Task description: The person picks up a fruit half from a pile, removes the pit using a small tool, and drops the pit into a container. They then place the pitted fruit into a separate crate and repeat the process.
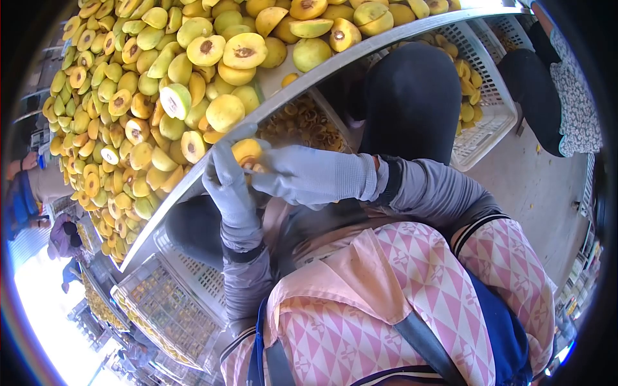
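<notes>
My left hand point(230, 182), in a grey glove, is closed around a halved yellow peach point(246, 153) with its orange cut face showing. My right hand point(312, 175), gloved too, is pressed up against that half with curled fingers. A small thin bit of something shows at its fingertips, too blurred to name. Both hands are just inside the metal rim point(302, 82) of a table heaped with peach halves point(225, 112). Some halves lie cut side up with brown centres.
Below the rim sits a container of brownish pits or scraps point(306, 122). A white crate point(492, 119) with peach halves stands at the right, beside another person's leg point(531, 96). Another crate point(164, 309) stands lower left. Other people are at the far left.
</notes>
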Demonstrator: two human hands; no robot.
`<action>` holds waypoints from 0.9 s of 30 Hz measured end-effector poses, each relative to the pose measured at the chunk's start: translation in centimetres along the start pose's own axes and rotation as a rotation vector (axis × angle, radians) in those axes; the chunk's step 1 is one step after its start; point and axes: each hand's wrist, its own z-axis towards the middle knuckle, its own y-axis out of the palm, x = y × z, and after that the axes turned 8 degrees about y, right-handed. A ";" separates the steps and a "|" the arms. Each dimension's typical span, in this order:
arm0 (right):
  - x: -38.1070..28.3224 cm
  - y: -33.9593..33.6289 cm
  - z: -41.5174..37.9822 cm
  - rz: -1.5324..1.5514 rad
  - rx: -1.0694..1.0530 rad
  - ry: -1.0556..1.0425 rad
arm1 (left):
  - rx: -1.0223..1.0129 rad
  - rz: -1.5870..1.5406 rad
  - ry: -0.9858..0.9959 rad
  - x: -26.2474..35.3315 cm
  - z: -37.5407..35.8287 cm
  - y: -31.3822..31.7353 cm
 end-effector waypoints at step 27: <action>-1.5 2.0 0.2 -0.251 0.321 -0.116 | 0.148 -0.183 0.109 -0.9 -2.2 -0.7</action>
